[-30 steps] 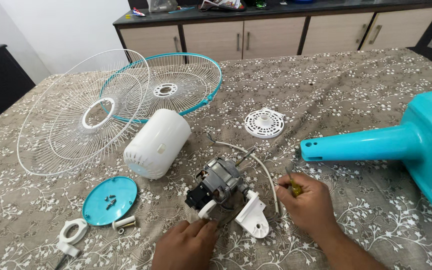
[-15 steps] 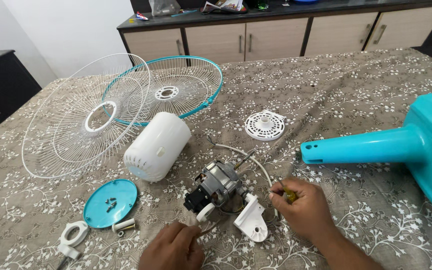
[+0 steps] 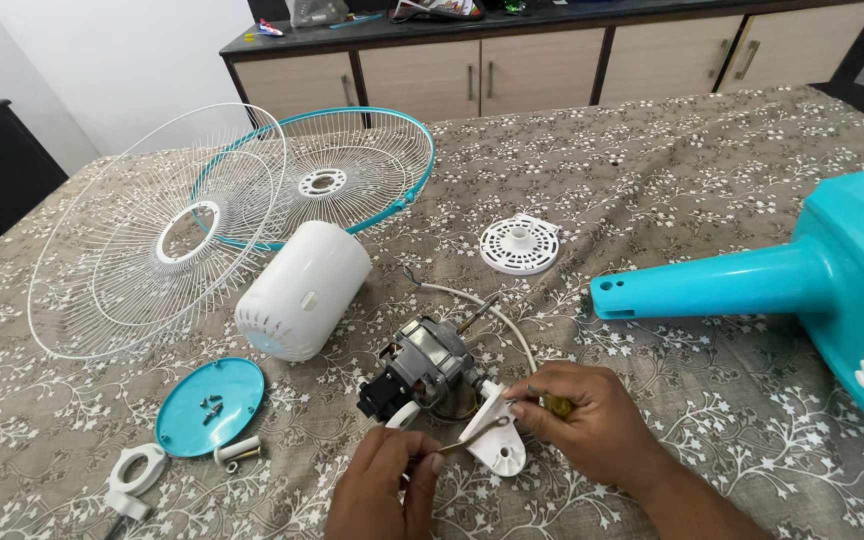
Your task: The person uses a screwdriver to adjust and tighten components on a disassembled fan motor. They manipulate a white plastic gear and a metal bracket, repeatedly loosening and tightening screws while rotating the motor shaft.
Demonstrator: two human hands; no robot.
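- Near the front edge of the tabletop (image 3: pixel 712 140), sitting on a patterned cloth: a fan motor (image 3: pixel 422 372) with a white plastic bracket (image 3: pixel 497 432) touching its near side.
- Pinching a thin bent metal link (image 3: pixel 474 437) with the left hand (image 3: pixel 384 492), fingers (image 3: pixel 422 466) closed on its near end, the far end lying over the bracket.
- Gripping a yellow-handled screwdriver (image 3: pixel 556 404) in the right hand (image 3: pixel 587 420), fingers curled shut around it, fingertips touching the bracket.
- Judging the motor as heavy and rigid, best taken by its metal body, not by the shaft or the white cord (image 3: pixel 497 318).
- Judging the bracket as light, stiff, somewhat brittle; the link as springy and easily dropped.
- Serving as a tray to the left: a turquoise round cover (image 3: pixel 210 406), holding a few small screws (image 3: pixel 212 405).
- Lying beyond: a white motor housing (image 3: pixel 302 290), two wire grilles (image 3: pixel 157 235), a white round disc (image 3: pixel 519 244), a turquoise fan stand (image 3: pixel 752 285).
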